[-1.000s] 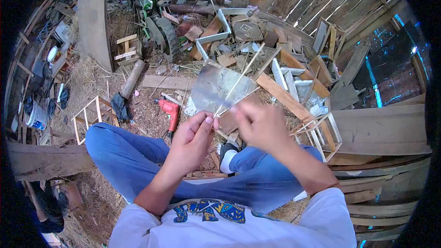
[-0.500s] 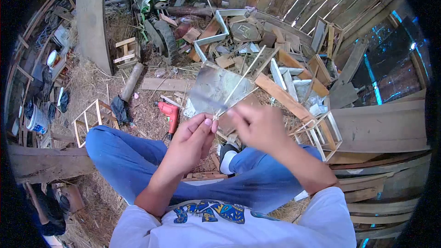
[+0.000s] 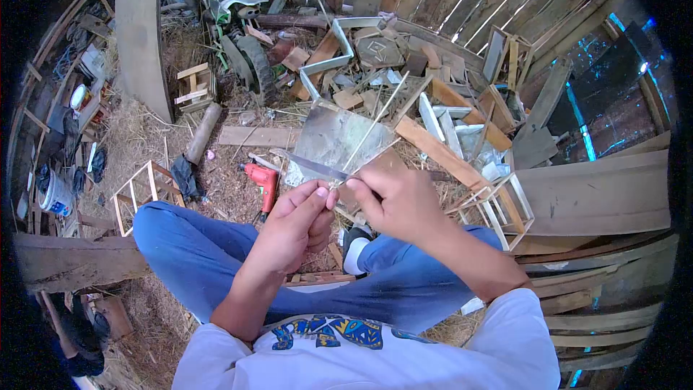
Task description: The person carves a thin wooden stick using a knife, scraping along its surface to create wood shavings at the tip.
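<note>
My left hand (image 3: 303, 217) is closed, pinching the near end of a thin wooden stick (image 3: 377, 123) that slants up and to the right. A knife (image 3: 310, 166) is gripped in my right hand (image 3: 404, 198); its handle is hidden by the fingers. The blade points left and crosses the stick just beyond my left fingertips. Whether its edge touches the wood I cannot tell. Below both hands lies a grey, worn flat sheet (image 3: 336, 133) on the ground. To the left of the sheet rests a red power drill (image 3: 261, 184).
Small wooden frames (image 3: 141, 191) stand by my left knee and another slatted frame (image 3: 498, 209) by my right. Scrap boards (image 3: 440, 148) and a white angled strip (image 3: 346, 43) lie ahead. A wheel (image 3: 253, 65) and a white bucket (image 3: 56, 193) are farther left.
The knife, blurred by motion before, now shows clearly, its blade lower and across the stick near my left fingertips. My left hand keeps its pinch, and the view has shifted slightly.
</note>
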`<state>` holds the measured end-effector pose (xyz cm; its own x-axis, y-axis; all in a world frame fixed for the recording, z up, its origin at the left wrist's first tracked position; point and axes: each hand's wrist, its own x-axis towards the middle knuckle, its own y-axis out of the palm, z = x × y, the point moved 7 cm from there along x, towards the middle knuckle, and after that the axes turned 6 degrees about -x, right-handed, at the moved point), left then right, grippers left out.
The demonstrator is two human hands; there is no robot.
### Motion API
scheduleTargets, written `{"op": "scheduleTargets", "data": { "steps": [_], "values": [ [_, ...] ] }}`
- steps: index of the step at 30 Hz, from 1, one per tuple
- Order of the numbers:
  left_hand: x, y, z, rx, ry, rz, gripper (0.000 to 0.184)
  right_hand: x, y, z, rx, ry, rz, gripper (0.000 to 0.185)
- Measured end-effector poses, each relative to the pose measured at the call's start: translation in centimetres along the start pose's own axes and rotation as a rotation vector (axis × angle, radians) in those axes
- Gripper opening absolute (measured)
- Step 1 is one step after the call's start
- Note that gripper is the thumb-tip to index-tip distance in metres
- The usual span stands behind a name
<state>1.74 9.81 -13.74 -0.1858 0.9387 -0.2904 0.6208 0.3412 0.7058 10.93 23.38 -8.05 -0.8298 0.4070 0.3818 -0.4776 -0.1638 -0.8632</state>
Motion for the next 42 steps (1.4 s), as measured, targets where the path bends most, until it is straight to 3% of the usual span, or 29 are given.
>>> {"op": "scheduleTargets", "data": {
  "steps": [1, 2, 5, 7, 11, 14, 15, 17, 19, 22, 23, 25, 27, 29, 31, 33, 35, 37, 39, 41, 42],
  "values": [
    [0.0, -0.1, -0.1, 0.009, 0.03, -0.024, 0.023, -0.1, 0.3, 0.3, 0.002, -0.007, 0.024, 0.029],
    [-0.2, -0.4, -0.1, 0.017, 0.056, -0.048, 0.023, 0.5, -0.2, -1.2, 0.045, 0.144, 0.031, 0.029],
    [-0.3, -0.2, -0.2, 0.038, 0.077, -0.006, 0.023, 0.5, -0.3, -1.5, 0.002, 0.128, 0.01, 0.03],
    [-0.3, 0.1, -0.4, 0.043, 0.068, -0.012, 0.023, 0.3, -0.4, -0.4, -0.028, 0.005, -0.048, 0.03],
    [-0.2, -0.2, -0.2, 0.056, 0.049, -0.039, 0.023, 0.6, 0.0, -2.2, 0.021, 0.182, -0.009, 0.034],
    [-0.1, -0.2, -0.2, 0.08, 0.067, -0.028, 0.023, -0.2, 0.0, 1.3, 0.03, -0.084, -0.055, 0.033],
    [0.0, -0.2, -0.3, 0.084, 0.068, -0.028, 0.023, 0.1, -0.2, 1.1, 0.033, -0.084, -0.059, 0.033],
    [-0.1, -0.5, -0.4, 0.072, 0.093, -0.045, 0.023, 0.8, 0.0, -1.9, 0.045, 0.175, 0.025, 0.033],
    [-0.3, -0.5, -0.2, 0.083, 0.082, -0.049, 0.023, 1.0, -0.6, -2.2, -0.009, 0.197, -0.011, 0.032],
    [-0.1, -0.2, -0.5, 0.117, 0.099, -0.066, 0.023, -0.1, 0.3, 1.2, 0.006, -0.107, -0.084, 0.034],
    [-0.3, -0.4, -0.5, 0.14, 0.097, -0.091, 0.023, 0.1, 0.2, 1.0, 0.011, -0.105, -0.085, 0.034],
    [-0.3, -0.6, -0.5, 0.144, 0.096, -0.091, 0.023, 0.9, 0.1, -1.6, 0.027, 0.169, 0.02, 0.036],
    [-0.3, -0.5, -0.4, 0.142, 0.109, -0.08, 0.024, 0.8, -0.1, -1.6, 0.01, 0.189, 0.019, 0.037],
    [-0.2, -0.6, -0.2, 0.158, 0.099, -0.094, 0.023, -0.4, 0.8, 1.1, 0.017, -0.022, 0.089, 0.034],
    [-0.1, -0.5, -0.6, 0.158, 0.114, -0.098, 0.023, 0.3, 0.2, 0.9, 0.111, -0.029, -0.013, 0.035],
    [-0.5, -0.8, -0.4, 0.154, 0.106, -0.108, 0.023, 1.7, -0.4, -2.6, 0.007, 0.189, -0.015, 0.037],
    [-0.3, -0.7, -0.3, 0.146, 0.092, -0.08, 0.024, 1.2, -0.4, -2.2, -0.019, 0.207, -0.001, 0.037],
    [-0.3, -0.4, -0.6, 0.126, 0.079, -0.071, 0.024, -0.2, 0.3, 1.5, 0.053, -0.083, 0.001, 0.037],
    [-0.3, -0.6, -0.5, 0.115, 0.043, -0.076, 0.024, 0.4, 0.4, 0.5, 0.047, -0.048, 0.012, 0.037],
    [-0.3, -0.8, -0.5, 0.065, 0.074, -0.054, 0.024, 1.8, -0.2, -3.4, 0.023, 0.203, 0.0, 0.036],
    [-0.4, -0.8, -0.3, 0.061, 0.072, -0.052, 0.024, 1.2, -0.1, -3.0, 0.02, 0.205, 0.003, 0.036]
  ]
}}
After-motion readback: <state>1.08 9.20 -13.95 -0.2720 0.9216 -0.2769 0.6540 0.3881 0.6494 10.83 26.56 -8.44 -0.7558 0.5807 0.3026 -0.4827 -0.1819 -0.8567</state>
